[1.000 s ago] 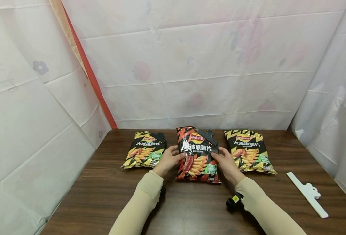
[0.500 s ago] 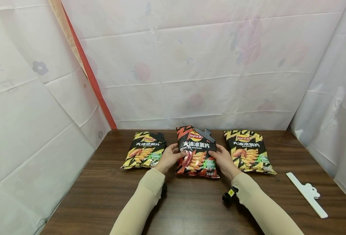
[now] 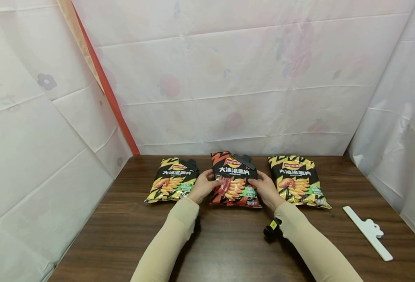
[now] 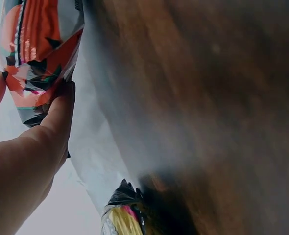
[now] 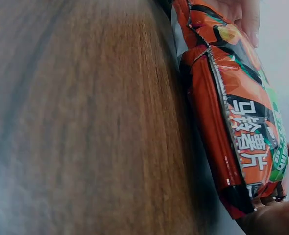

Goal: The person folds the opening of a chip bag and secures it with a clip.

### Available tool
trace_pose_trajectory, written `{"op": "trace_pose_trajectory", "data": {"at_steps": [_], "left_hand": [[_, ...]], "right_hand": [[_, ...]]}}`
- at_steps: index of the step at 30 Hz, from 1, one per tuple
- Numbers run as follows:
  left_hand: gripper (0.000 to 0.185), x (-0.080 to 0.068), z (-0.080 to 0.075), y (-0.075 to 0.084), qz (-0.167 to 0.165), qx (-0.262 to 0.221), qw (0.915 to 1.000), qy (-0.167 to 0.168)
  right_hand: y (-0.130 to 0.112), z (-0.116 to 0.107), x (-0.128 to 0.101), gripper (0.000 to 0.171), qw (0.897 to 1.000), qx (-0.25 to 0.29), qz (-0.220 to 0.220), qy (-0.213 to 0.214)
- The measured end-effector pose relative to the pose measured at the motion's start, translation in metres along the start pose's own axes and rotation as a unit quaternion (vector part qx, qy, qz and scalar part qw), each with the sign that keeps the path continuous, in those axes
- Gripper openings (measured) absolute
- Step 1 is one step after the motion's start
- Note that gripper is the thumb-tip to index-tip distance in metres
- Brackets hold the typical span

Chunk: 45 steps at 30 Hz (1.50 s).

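- I've got the red chip bag (image 3: 235, 181) between both hands, back-centre of the brown table (image 3: 228, 243), in the middle of the row.
- My left hand (image 3: 204, 185) pinches its left edge; the left wrist view shows my fingers (image 4: 56, 117) curled onto the crinkled side.
- My right hand (image 3: 265, 188) grips the right edge, fingers wrapped on the foil; the right wrist view shows the bag's side seam (image 5: 223, 112) close up, lifted slightly off the wood, I think.
- So my hands are apart, one on each flank, both clamped on the same bag.
- The key relation: the bag lies straight ahead of me, its long axis running away from me toward the back wall, top end far, bottom end near. Both hands sit level with its middle, neither clearly nearer.
- A black clip (image 3: 243, 161) sits across its top right corner.
- Count of bags: three. One red in the middle, two yellow, the left yellow bag (image 3: 173, 180) just beside my left hand, the right yellow bag (image 3: 298, 181) just beside my right.
- Count of clips: two black, including the second black clip (image 3: 189, 163) on the left yellow bag, plus one white clip (image 3: 367, 232) lying loose at the right, well apart from my hands.
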<state>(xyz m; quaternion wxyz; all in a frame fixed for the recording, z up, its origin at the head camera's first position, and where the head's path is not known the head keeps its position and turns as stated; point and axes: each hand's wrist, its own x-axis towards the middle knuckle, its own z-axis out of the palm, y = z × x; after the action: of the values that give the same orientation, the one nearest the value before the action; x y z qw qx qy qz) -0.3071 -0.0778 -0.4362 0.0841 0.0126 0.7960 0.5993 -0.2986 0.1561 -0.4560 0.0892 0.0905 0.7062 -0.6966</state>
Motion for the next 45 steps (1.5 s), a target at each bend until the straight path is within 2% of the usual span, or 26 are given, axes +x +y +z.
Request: {"op": "trace_pose_trajectory", "data": {"at_steps": [20, 37, 45], "left_hand": [[0.081, 0.012, -0.004, 0.001, -0.005, 0.002, 0.9998, -0.021], [0.077, 0.014, -0.004, 0.001, -0.016, 0.058, 0.9980, -0.019], [0.079, 0.013, -0.005, 0.001, -0.017, 0.068, 0.9970, -0.031]], "right_hand": [[-0.005, 0.005, 0.015, 0.074, 0.999, -0.031, 0.005, -0.016], [-0.005, 0.004, 0.017, 0.076, 0.998, -0.055, 0.013, -0.015], [-0.004, 0.003, 0.017, 0.075, 0.998, -0.050, 0.009, -0.022]]}}
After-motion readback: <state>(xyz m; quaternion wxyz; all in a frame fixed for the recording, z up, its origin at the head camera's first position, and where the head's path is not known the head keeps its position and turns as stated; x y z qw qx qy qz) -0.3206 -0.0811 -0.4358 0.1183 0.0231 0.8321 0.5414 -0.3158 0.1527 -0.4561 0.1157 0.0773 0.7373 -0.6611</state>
